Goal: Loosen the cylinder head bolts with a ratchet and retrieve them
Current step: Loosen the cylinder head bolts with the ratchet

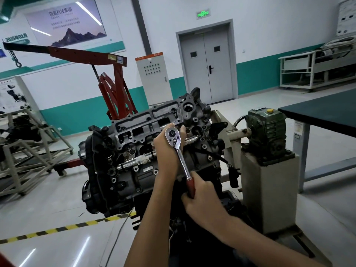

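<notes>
Right grip (200, 195), ratchet (180, 154) handle inside (red)

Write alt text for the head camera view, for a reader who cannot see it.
A person's left hand holds the head of a chrome ratchet on an engine's cylinder head, while the right hand grips its red handle. A red engine hoist stands behind.

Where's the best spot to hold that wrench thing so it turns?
Grip the ratchet by its red handle, far from the round head, coming from the near side as the right hand does. Its length likely gives the most leverage there.
</notes>
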